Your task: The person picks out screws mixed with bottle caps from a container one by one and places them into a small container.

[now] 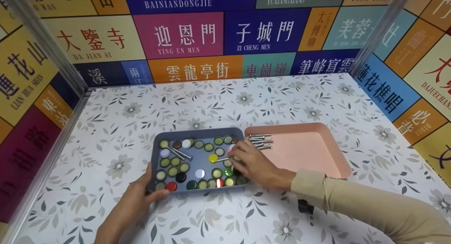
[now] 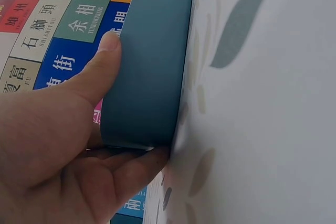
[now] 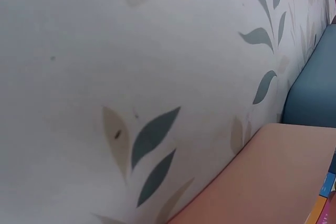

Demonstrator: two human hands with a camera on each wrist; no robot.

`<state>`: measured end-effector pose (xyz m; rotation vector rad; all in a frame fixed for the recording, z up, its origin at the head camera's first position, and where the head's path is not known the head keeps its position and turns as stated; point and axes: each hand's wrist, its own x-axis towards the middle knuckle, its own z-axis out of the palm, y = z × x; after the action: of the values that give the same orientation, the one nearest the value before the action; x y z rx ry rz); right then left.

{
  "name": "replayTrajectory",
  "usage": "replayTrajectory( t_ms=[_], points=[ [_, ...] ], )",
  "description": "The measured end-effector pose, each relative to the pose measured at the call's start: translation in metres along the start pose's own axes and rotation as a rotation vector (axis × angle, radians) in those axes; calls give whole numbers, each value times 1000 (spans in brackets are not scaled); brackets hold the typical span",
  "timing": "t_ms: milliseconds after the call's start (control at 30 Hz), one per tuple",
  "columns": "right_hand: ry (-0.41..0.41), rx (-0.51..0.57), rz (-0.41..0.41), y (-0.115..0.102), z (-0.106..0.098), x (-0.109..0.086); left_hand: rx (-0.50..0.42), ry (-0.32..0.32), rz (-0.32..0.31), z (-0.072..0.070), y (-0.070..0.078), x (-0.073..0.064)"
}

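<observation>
My left hand (image 1: 139,191) grips the near left corner of a blue-grey tray (image 2: 149,61), thumb at the rim and fingers curled at the outer corner. Bottle caps in several colours lie in this tray, among them a yellow cap (image 1: 213,158) and a red cap (image 1: 171,186). Over the tray's right side, my right hand (image 1: 252,164) pinches a silver screw (image 1: 222,159), whose far end overlaps the yellow cap. Two more screws (image 1: 180,153) lie together at the tray's left. The right wrist view shows neither the fingers nor the screw.
A pink tray (image 1: 303,148) stands right against the blue-grey one, with several silver screws (image 1: 260,141) along its left side. Both rest on a flower-patterned tabletop (image 1: 211,106). Printed panels (image 1: 186,36) wall the back and sides. A small black object (image 1: 305,206) shows under the right sleeve.
</observation>
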<state>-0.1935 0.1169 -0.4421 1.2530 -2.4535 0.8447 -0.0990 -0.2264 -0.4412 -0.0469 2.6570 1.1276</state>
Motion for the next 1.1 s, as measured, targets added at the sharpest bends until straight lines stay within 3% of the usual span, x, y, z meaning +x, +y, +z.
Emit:
replayTrajectory(
  t_ms=[733,933,1100],
  points=[
    [126,-85,-9,23,-15,-17,-36,7,-9,0,0,0],
    [121,-97,11,29,-22,-23,-32,-14,-25,0,-1,1],
    [136,-98,10,34,-24,-28,-35,-6,-2,-1,-2,0]
  ],
)
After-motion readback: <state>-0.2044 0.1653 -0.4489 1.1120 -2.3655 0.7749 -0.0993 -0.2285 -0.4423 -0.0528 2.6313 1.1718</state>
